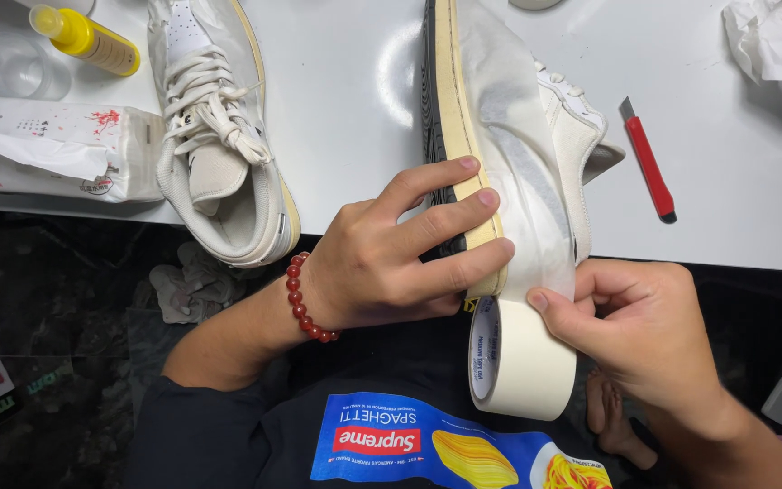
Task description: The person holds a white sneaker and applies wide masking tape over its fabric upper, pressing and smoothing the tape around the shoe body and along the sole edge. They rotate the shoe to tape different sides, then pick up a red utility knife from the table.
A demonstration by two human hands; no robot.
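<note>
Here the shoe (486, 136) lies lengthwise away from the body, left hand (391, 254) gripping its heel, right hand (635, 330) pinching the tape roll (522, 358) just below.

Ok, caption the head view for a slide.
Left hand steadies a sneaker while right hand holds a masking tape roll.

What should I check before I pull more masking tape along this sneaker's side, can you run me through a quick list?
1. Left hand pins the sneaker at its yellowed sole edge: ok.
2. Right hand grips the tape roll: ok.
3. Tape runs from roll onto the upper: ok.
4. Laid tape free of wrinkles: cannot tell.
5. Red cutter lies on the table, beside the sneaker: ok.
6. Second sneaker lies apart: ok.
</note>
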